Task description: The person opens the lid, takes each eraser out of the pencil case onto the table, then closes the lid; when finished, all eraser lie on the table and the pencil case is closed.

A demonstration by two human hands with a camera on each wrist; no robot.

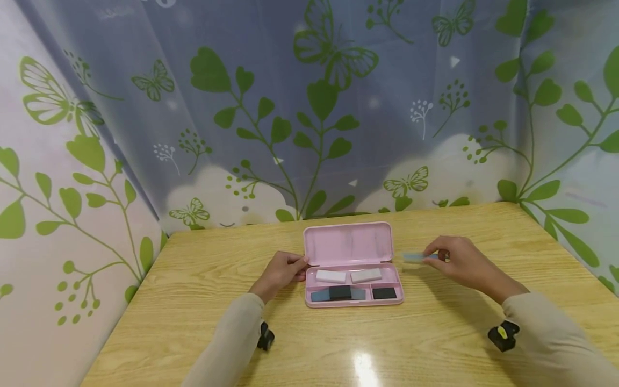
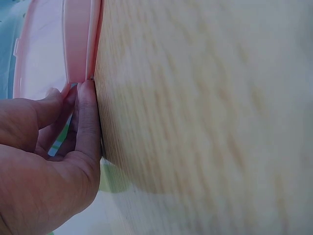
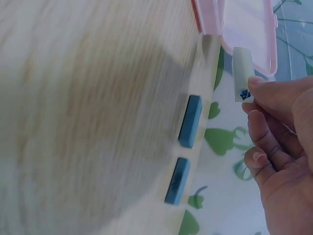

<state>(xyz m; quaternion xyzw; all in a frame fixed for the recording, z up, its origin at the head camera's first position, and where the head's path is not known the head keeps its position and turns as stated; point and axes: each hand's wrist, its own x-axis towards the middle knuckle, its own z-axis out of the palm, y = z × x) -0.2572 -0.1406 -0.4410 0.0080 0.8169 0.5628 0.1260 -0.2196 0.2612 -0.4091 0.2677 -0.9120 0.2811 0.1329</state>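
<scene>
A pink pencil case (image 1: 348, 244) lies unlatched on the table with its lid raised. Two whitish erasers (image 1: 331, 276) fill its back compartment. In front are bluish blocks (image 1: 320, 296) with a black block (image 1: 340, 292) across them, and another black block (image 1: 384, 293) in the small right compartment. My left hand (image 1: 284, 270) holds the case's left side near the hinge, between thumb and fingers. To the right of the case, my right hand (image 1: 456, 260) pinches a pale, blue-marked eraser (image 3: 242, 73) above the table. Two blue blocks (image 3: 190, 121) lie on the table near this hand.
The wooden table (image 1: 203, 333) carries the case. A cloth printed with leaves and butterflies (image 1: 271, 107) hangs along the back and both sides. Black wrist-worn devices (image 1: 504, 335) are on both forearms.
</scene>
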